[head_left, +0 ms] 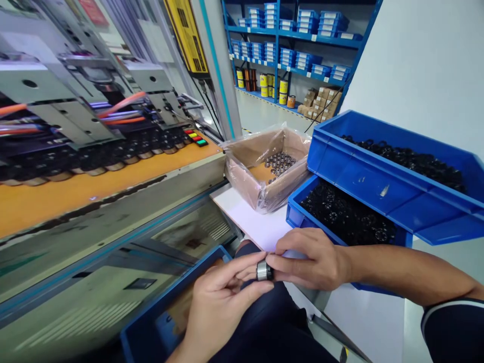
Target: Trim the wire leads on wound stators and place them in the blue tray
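My left hand [230, 297] is closed around a small stator core [262, 270], a silver metal ring with a black end piece on its right side. From the right, my right hand [312, 259] pinches that black end with thumb and fingers. Both hands meet over my lap, in front of a white board. Fingers hide part of the ring's edge. Beyond them, a plastic-lined cardboard box [245, 154] holds several loose metal cores [280, 164]. To the right, black plastic rings [348, 214] fill a lower blue bin [302, 218].
An upper blue bin [397, 194] of black parts rests partly over the lower one. At left stands a machine [75, 116] above an orange bench [41, 206] lined with black-topped parts. Another blue bin [130, 335] sits low by my left arm. Blue shelving [278, 50] stands behind.
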Demonstrator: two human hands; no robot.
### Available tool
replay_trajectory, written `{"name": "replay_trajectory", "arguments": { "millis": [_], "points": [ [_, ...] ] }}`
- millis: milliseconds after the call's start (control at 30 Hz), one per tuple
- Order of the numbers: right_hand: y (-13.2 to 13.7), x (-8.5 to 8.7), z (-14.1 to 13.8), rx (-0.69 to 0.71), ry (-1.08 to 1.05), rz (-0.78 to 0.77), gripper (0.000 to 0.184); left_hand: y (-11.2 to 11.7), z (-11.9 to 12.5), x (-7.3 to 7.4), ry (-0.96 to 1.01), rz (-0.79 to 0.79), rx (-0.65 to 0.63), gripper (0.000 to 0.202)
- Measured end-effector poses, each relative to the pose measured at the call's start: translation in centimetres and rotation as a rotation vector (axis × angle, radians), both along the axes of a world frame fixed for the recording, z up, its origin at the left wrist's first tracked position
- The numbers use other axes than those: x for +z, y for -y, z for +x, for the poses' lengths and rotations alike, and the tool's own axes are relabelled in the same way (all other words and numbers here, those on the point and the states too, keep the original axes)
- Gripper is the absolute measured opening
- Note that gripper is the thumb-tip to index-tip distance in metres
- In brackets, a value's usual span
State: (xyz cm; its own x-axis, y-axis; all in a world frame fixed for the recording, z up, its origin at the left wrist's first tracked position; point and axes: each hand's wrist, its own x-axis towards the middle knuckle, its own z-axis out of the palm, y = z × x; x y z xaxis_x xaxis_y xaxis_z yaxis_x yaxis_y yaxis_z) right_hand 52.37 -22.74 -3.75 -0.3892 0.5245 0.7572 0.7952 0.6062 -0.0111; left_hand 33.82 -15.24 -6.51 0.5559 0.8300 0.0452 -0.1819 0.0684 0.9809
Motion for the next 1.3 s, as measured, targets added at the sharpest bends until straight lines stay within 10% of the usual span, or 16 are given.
{"name": "replay_trajectory", "arguments": {
  "millis": [233, 500, 600, 933, 1167, 1300],
  "points": [
    [-0.1, 0.2, -0.1, 0.02, 0.091, 0.082, 0.021, 0.5, 0.3, -1.7, 0.119, -0.022, -0.138, 0.031],
    [0.1, 0.0, -1.1, 0.081, -0.099, -0.021, 0.014, -1.7, -0.8, -0.3, 0.027, 0.893, 0.017, 0.029],
    [0.2, 0.1, -1.3, 0.093, -0.179, -0.09, 0.015, -1.8, -0.7, 0.3, 0.033, 0.978, 0.052, 0.025],
    [0.4, 0.5, -0.9, -0.013, -0.183, 0.043, 0.013, 0.0, 1.6, -1.3, 0.241, -0.08, -0.155, 0.033],
    [0.3, 0.7, -0.4, 0.006, -0.196, 0.012, 0.024, -0.4, 2.3, -1.0, 0.326, -0.236, -0.265, 0.029],
    [0.4, 1.0, 0.0, -0.021, -0.166, -0.043, 0.025, -0.9, 2.6, -1.6, 0.238, 0.045, -0.222, 0.024]
  ]
}}
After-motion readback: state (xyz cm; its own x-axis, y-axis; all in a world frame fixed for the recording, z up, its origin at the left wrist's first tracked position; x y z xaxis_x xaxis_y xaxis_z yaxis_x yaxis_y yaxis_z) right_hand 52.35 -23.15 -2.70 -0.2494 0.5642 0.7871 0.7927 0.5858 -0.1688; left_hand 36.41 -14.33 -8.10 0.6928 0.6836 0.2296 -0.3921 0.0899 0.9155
